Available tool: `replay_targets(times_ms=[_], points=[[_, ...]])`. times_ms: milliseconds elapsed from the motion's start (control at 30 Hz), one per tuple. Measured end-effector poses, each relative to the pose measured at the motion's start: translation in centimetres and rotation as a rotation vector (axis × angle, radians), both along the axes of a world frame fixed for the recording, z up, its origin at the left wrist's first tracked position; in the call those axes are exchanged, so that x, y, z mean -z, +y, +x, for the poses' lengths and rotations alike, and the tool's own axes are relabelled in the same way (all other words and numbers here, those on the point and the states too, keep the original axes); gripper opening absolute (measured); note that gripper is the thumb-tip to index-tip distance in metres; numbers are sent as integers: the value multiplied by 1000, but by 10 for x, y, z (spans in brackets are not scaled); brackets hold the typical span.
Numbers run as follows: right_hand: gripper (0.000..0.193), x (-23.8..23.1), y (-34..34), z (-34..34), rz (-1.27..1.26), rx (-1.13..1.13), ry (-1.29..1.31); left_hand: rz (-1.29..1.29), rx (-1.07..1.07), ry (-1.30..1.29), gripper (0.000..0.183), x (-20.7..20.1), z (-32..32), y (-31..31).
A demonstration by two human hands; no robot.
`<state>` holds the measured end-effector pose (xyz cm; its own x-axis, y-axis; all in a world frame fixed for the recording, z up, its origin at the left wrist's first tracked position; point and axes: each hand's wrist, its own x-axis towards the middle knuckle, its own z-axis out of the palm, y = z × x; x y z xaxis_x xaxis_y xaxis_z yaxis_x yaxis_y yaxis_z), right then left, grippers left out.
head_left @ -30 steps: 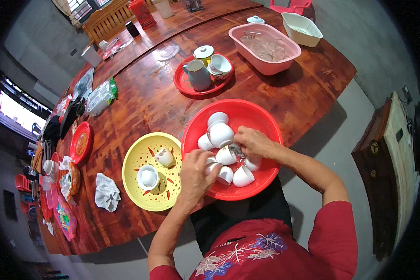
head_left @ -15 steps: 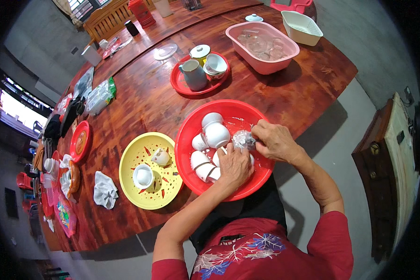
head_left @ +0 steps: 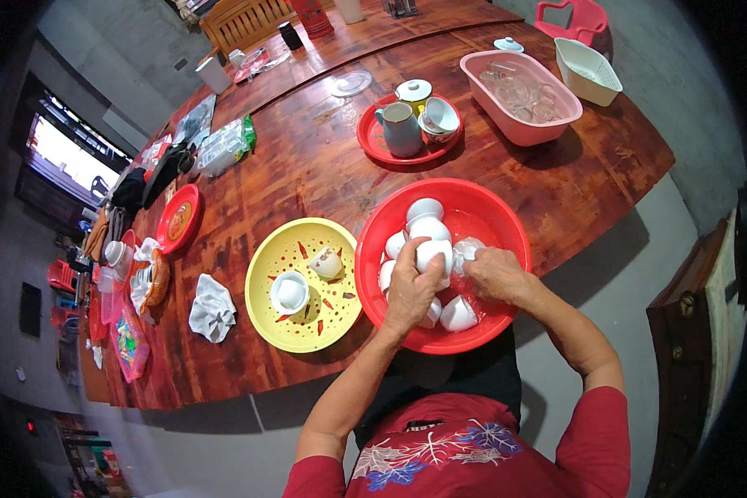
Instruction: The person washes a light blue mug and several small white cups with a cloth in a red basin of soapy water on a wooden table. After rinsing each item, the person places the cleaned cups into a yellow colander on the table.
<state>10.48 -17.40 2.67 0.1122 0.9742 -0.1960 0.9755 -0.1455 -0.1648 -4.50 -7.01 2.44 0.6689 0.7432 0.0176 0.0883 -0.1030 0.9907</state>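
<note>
Over the red basin, my left hand is closed around a white cup. My right hand pinches a pale, translucent scrubbing mesh right beside that cup. White cups and bowls lie in the basin around my hands, among them a bowl at the far side and a tilted cup at the near side. Shallow water seems to cover the basin floor. To the left, a yellow tray carries a white cup and a patterned cup.
Beyond the basin, a red tray bears a grey mug, a lidded yellow pot and stacked cups. Farther right stand a pink tub of glassware and a cream basket. A crumpled white cloth lies left of the yellow tray.
My left hand has lifted a white cup up from the basin's contents. The right hand has brought the mesh against or close to it. The whole view has shifted, with the table appearing farther right.
</note>
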Motion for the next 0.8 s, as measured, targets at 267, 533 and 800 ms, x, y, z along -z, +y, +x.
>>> replay_targets(times_ms=[267,533,800], points=[[17,-3,-1,-5,-204,65,102,-751,54,-277,40,-10,1,4],[27,-75,-16,-34,934,64,668,-844,54,-417,37,4,16,-3],[31,-19,27,-52,1107,132,264,-937,114,-635,32,8,25,-15]])
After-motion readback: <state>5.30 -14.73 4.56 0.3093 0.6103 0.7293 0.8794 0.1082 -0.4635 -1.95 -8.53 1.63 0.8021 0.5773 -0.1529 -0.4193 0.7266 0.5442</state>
